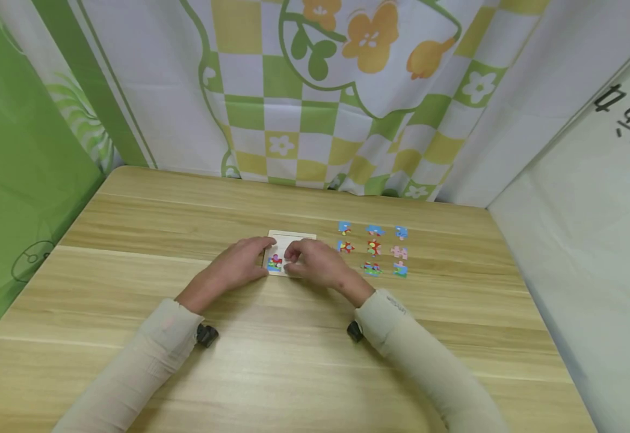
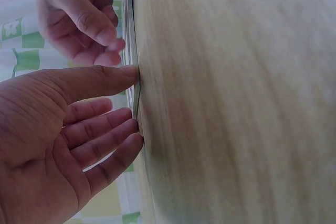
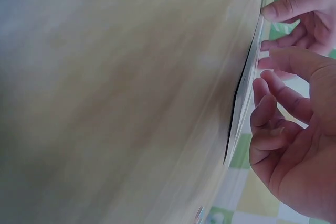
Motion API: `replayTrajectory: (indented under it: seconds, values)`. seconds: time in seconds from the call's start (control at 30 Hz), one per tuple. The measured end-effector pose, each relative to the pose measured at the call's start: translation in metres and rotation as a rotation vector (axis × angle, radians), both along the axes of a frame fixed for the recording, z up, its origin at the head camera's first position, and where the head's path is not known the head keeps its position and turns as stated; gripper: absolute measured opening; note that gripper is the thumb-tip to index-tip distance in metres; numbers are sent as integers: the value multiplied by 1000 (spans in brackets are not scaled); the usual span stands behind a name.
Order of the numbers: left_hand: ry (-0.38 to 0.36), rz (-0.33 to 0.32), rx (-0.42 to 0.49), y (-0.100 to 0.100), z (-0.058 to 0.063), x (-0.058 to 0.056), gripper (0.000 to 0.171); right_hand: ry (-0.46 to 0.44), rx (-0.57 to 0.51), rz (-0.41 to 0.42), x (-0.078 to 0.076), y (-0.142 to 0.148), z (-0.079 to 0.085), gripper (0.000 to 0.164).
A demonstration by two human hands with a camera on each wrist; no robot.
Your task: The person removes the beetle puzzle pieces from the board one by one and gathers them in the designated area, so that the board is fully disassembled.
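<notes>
A small white puzzle tray point(image 1: 292, 234) with a pale wooden rim lies on the table. Joined colourful jigsaw pieces point(image 1: 274, 263) fill its lower left corner. My left hand point(image 1: 237, 263) rests at the tray's left side, thumb and fairly straight fingers spread apart and touching its edge point(image 2: 135, 95). Over the right part of the tray is my right hand point(image 1: 317, 263), its fingers bent and its thumb apart from the index finger. In the right wrist view no piece shows between the fingers of the right hand point(image 3: 294, 129). The hand covers part of the tray.
Right of the tray, several loose jigsaw pieces lie in rough rows, among them a pink piece point(image 1: 399, 252) and a red one point(image 1: 373, 247). The wooden table point(image 1: 271, 367) meets a patterned curtain point(image 1: 315, 138) at the back and a white wall panel point(image 1: 591, 228) on the right.
</notes>
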State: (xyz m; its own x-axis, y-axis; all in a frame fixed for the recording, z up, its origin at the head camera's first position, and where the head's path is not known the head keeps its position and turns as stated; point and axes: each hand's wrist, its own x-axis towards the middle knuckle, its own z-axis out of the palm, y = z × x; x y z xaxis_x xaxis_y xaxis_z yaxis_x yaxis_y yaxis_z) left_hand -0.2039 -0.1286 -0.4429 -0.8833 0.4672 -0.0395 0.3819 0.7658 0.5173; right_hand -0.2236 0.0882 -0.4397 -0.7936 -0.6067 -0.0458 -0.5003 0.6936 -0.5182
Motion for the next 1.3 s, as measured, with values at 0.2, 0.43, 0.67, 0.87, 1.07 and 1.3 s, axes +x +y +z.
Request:
replayTrajectory:
  seconds: [0.2, 0.43, 0.67, 0.87, 1.07, 1.3]
  values:
    - [20, -14, 4, -1, -2, -2, 57, 13, 59, 12, -2, -10, -2, 19]
    - [51, -52, 2, -4, 0, 1, 34, 14, 77, 15, -1, -16, -3, 19]
    - [63, -85, -18, -4, 1, -2, 30, 8, 124, -1, -1, -17, -2, 22]
    - [69, -83, -4, -6, 1, -2, 29, -11, 138, -9, -2, -19, 2, 22]
    - [73, -72, 15, -6, 1, -2, 28, -20, 137, -23, -3, -21, 3, 22]
    - [43, -40, 34, -6, 2, -3, 29, -36, 108, -45, -3, -20, 2, 23]
